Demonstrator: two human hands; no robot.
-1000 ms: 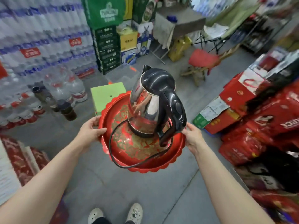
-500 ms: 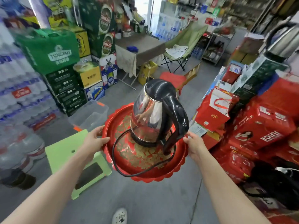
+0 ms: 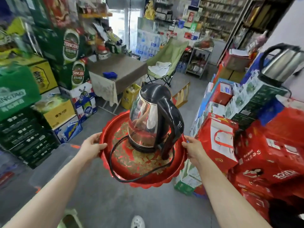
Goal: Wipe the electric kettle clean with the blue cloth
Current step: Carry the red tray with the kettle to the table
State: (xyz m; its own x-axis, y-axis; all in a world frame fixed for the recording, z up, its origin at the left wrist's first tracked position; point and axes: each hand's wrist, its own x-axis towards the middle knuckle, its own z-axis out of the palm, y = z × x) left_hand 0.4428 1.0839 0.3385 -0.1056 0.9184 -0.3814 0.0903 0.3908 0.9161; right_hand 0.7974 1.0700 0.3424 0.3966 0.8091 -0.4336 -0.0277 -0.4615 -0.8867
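second kettle (image 3: 284,63) cut off (right edge), shoe (image 3: 137,222) cropped

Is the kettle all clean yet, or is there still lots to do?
Not yet. Done: the kettle stands on the red tray, off the floor. In hand: the left hand and right hand grip the tray's opposite edges, carrying it. Left: all the wiping. A blue cloth lies on the brown table ahead, untouched, so no wiping has started.
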